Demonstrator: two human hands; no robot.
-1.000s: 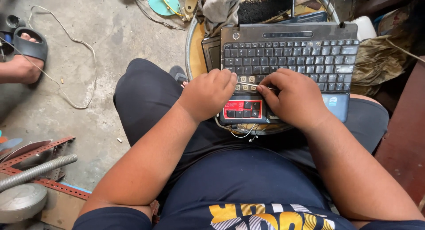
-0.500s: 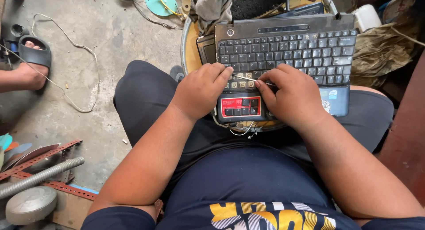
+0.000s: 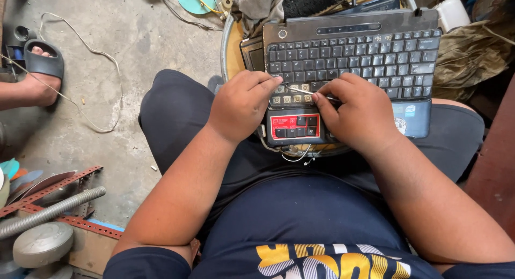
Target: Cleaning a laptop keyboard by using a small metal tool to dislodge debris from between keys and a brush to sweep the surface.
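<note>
A dark laptop base with a black keyboard rests across my lap. My left hand lies on its front left edge, fingers curled against a row where keycaps are off and pale switch pads show. My right hand pinches a thin metal tool whose tip points left at that bare row. Several loose black keycaps sit on the red-bordered touchpad area between my hands.
A round metal basin with rags and parts stands behind the laptop. Another person's foot in a black sandal is at the left on the concrete floor, beside loose wire. Red slotted rails and a grey hose lie bottom left.
The view has drifted slightly. My hands stay on the laptop's front edge, and the thin tool now shows between them at the bare key row.
</note>
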